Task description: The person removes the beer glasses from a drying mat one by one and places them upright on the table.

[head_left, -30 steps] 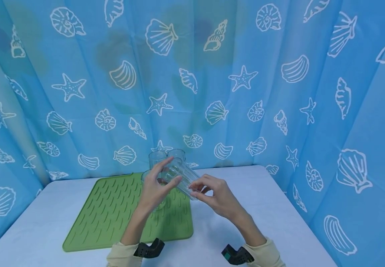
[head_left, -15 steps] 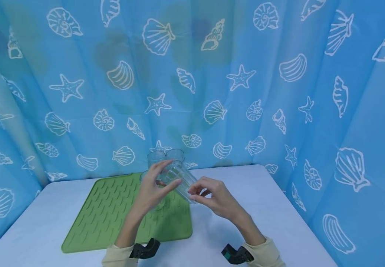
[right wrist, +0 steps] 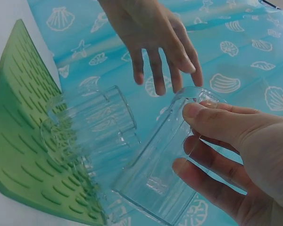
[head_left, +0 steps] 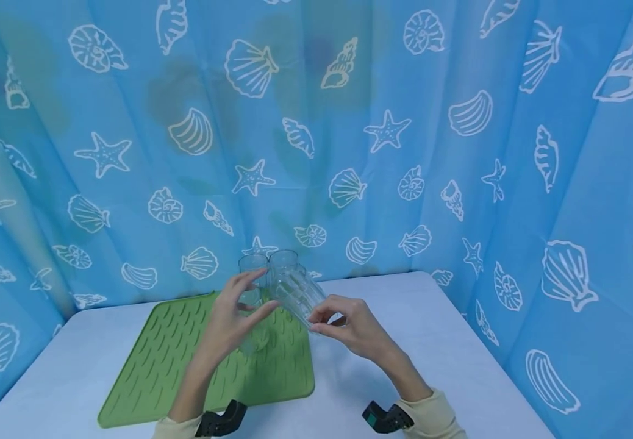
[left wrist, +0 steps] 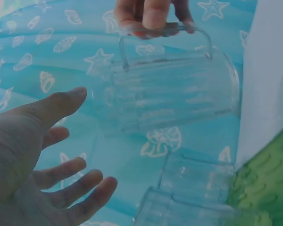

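Note:
A clear ribbed glass mug [head_left: 298, 294] hangs tilted above the right side of the green mat. My right hand [head_left: 354, 323] pinches its handle between thumb and fingers; the left wrist view shows the mug [left wrist: 172, 94] lying nearly sideways below that grip. To the left of it is my left hand [head_left: 227, 317], fingers spread and holding nothing, with a gap to the mug in the left wrist view. Behind the hands, clear glasses [head_left: 252, 263] stand close together on the back right of the mat, partly hidden by the left hand and the mug.
The green ridged drying mat [head_left: 168, 360] lies on a white-covered table [head_left: 404, 341], left of centre. A blue curtain [head_left: 316, 152] with white shell prints hangs behind the table and along its sides. The bare tabletop extends right of the mat.
My left hand has drawn back to the left and slightly down, away from the mug. My right hand keeps hold of the handle with little movement.

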### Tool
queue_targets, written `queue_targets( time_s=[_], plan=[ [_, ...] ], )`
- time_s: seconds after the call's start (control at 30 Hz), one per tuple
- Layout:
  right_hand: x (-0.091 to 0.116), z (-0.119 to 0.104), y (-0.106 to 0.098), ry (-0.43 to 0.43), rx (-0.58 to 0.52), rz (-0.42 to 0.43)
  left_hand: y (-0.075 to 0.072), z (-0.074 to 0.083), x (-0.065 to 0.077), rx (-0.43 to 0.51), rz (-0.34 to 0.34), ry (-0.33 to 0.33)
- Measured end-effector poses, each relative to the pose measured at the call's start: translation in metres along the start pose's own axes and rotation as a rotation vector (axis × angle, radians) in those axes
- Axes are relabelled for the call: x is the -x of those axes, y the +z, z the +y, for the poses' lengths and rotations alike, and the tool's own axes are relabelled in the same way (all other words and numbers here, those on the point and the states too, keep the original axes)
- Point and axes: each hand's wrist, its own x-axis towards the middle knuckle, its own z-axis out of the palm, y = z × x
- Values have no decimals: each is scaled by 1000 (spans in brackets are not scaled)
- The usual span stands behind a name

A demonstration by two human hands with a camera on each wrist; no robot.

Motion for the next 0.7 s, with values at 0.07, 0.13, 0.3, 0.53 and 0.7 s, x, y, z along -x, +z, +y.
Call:
queue_targets(
  time_s=[0.07,0.13,0.3,0.53,0.7],
  plan=[
    [1,10,2,-5,-3,8,-2,-3,3,-26,6,4],
    [1,14,2,-19,-4,15,-5,-7,6,-56,12,18],
    [2,20,-1,-51,-13,28,-18,-18,17,-126,37,18],
    [3,24,-8,-19,-27,54,-31,-35,31,-241,36,-35],
    [4,26,-9,-6,-15,66,-38,-46,41,-356,63,0]
  ],
)
